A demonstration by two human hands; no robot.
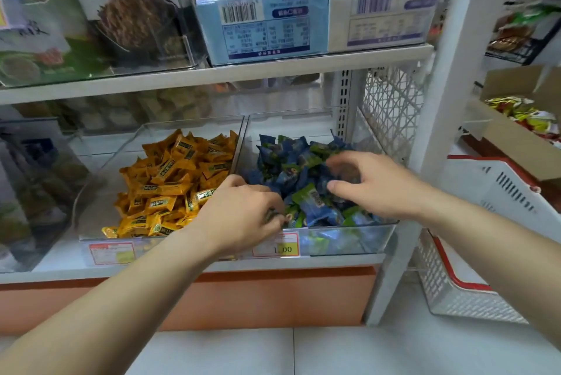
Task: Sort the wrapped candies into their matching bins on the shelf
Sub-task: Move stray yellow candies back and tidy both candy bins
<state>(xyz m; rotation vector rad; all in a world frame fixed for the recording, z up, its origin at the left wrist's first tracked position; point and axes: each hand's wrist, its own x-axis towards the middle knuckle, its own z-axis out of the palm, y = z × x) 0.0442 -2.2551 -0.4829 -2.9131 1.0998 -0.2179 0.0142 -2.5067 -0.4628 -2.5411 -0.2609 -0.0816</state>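
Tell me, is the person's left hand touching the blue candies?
Touching. The head view shows the left hand with its fingertips curled round a few wrappers at the front edge of the blue candies.

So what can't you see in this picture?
Head view:
- What the left hand holds, if anything: its curled fingers cover it.
- The blue bin's tag: the left hand covers part of it.
- The orange bin's tag: print too blurred to read.
- The far-left bin: blurred, contents unclear.
- The cardboard box: cut off by the right edge.
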